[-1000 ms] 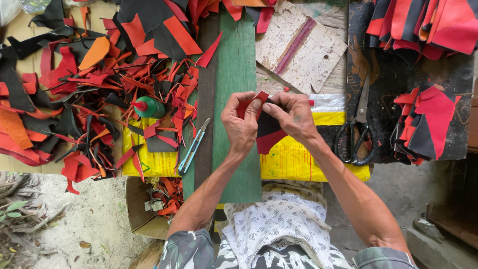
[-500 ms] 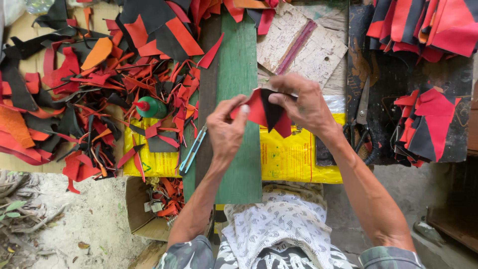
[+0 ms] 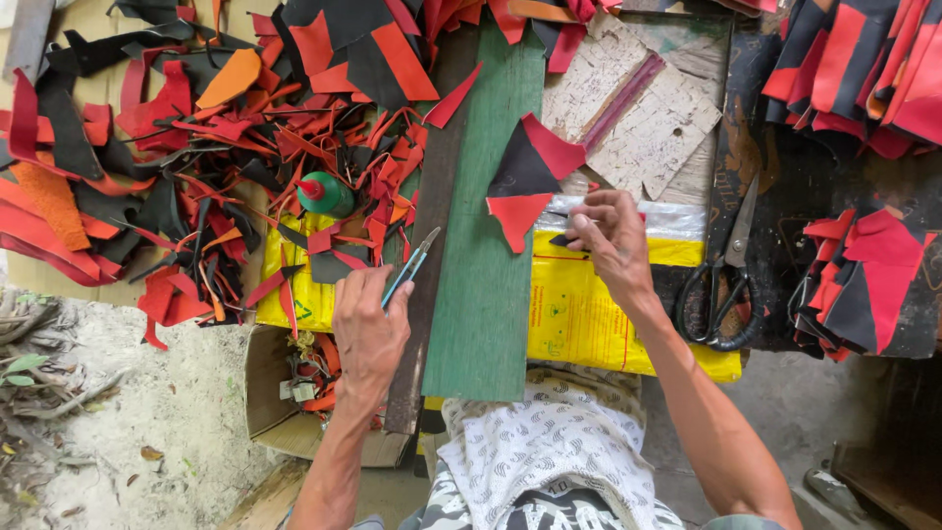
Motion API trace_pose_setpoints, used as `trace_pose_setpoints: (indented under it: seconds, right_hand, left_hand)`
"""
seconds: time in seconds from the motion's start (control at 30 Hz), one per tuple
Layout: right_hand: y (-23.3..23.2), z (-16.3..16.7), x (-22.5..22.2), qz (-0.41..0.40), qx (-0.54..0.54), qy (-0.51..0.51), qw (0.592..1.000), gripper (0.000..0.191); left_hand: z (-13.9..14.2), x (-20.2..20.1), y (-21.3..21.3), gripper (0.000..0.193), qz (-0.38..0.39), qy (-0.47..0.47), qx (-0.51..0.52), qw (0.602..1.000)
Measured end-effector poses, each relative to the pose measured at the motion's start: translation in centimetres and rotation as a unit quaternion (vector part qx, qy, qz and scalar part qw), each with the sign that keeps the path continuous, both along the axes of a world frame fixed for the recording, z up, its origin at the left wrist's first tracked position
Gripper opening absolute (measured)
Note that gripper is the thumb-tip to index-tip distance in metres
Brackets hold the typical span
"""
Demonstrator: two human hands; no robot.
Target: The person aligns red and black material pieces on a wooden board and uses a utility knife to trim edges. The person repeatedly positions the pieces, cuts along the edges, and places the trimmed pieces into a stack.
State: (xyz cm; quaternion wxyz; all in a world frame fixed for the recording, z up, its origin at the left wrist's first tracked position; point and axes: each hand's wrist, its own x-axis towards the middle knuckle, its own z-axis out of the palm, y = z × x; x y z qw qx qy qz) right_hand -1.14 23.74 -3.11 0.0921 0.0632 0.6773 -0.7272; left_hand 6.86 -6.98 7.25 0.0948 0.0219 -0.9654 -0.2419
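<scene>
My right hand (image 3: 610,240) pinches a joined piece of red and black leather (image 3: 527,177) by its edge, holding it over the green board (image 3: 491,294). My left hand (image 3: 368,329) has come down on a thin blue-handled tool (image 3: 412,265) that lies along the dark strip beside the board, its fingers closing round the handle. A green glue bottle with a red cap (image 3: 324,193) stands among the scraps just beyond my left hand.
A heap of red, black and orange leather scraps (image 3: 177,147) covers the left. Black scissors (image 3: 724,285) lie to the right on a dark surface. Stacks of sewn red-black pieces (image 3: 863,275) sit at right and top right. A yellow plastic sheet (image 3: 589,314) lies under the board. A cardboard box (image 3: 294,393) stands below.
Both hands held the leather piece together before. My left hand has let go and dropped down-left onto the blue tool; my right hand has lifted the piece up and to the right.
</scene>
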Motion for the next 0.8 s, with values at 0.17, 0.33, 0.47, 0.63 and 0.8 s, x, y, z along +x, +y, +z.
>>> trace_pose_setpoints:
  seconds: [0.17,0.33,0.47,0.63,0.8]
  right_hand:
    - [-2.1,-0.5,-2.0,-0.014,-0.008,-0.029,0.999,0.045]
    - [-3.7,0.2,-3.1,-0.084,0.11,-0.03,0.99,0.058]
    - [-3.1,0.5,-4.4,-0.082,0.07,-0.043,0.993,0.064]
    - [-3.8,-1.2,-7.0,-0.09,0.017,-0.064,0.994,0.069]
    - [1.7,-1.3,-7.6,-0.145,-0.145,-0.077,0.976,0.067]
  left_hand:
    - [-2.8,0.4,0.4,0.036,-0.001,0.005,-0.017,1.0]
    - [-2.7,1.0,0.0,0.023,-0.008,-0.029,-0.002,1.0]
    - [-1.8,1.0,1.0,0.026,0.048,-0.029,0.177,0.983]
    - [-2.9,-0.9,1.4,0.028,0.077,-0.081,0.394,0.912]
    - [-4.1,-1.7,1.6,0.032,0.075,-0.128,0.448,0.882]
